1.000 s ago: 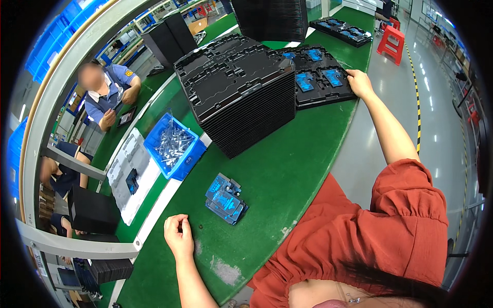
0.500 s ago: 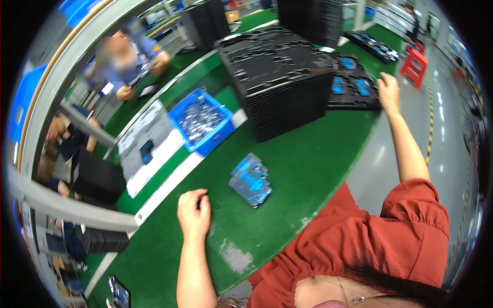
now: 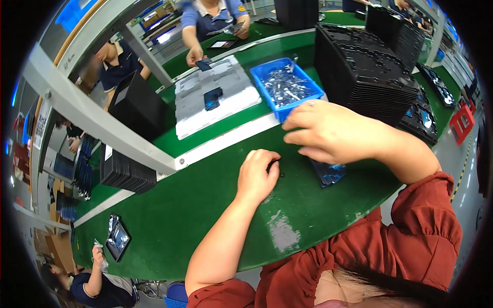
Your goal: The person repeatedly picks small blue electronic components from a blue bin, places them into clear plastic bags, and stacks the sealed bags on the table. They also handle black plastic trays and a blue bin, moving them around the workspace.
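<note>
Here the left hand (image 3: 259, 174) rests on the green table (image 3: 195, 205), fingers curled together, tips at a small dark part (image 3: 277, 169); whether it is pinched cannot be told. The right hand (image 3: 328, 131) hovers just right of it, fingers loosely apart and bent down over a blue-and-black component (image 3: 329, 172) lying on the table, partly hidden under the palm. A blue bin (image 3: 287, 88) of metal parts sits just beyond, a stack of black trays (image 3: 367, 72) to its right.
</note>
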Action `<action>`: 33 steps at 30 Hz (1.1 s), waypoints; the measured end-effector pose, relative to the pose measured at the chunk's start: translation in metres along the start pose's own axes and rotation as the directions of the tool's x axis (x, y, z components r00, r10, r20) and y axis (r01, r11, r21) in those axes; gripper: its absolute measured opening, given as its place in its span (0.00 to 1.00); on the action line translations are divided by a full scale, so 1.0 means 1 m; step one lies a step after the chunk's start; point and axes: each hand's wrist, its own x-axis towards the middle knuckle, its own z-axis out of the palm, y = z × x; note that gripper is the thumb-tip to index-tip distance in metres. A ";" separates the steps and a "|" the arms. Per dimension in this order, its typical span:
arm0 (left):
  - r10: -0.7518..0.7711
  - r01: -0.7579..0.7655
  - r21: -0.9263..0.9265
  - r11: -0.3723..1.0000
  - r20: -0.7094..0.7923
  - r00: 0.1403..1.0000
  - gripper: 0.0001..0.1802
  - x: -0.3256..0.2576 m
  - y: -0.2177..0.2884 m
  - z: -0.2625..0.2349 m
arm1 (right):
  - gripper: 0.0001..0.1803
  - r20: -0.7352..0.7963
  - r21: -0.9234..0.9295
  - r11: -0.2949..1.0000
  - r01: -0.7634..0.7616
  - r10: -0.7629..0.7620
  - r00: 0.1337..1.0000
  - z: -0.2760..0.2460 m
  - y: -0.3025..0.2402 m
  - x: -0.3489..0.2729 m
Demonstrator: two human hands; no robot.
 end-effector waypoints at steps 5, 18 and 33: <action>-0.028 0.028 -0.073 0.997 0.001 1.000 0.08 -0.003 -0.003 0.001 | 0.13 0.002 0.090 0.988 -0.126 0.126 0.992 0.034 0.043 0.082; -0.091 0.093 -0.151 0.984 0.019 0.996 0.07 -0.006 -0.006 0.001 | 0.40 0.364 -0.108 0.901 -0.420 0.429 0.827 0.114 0.149 0.213; -0.100 0.077 -0.220 0.972 -0.099 0.990 0.05 -0.008 -0.009 0.010 | 0.51 0.445 -0.107 0.935 -0.339 0.350 0.824 0.170 0.163 0.250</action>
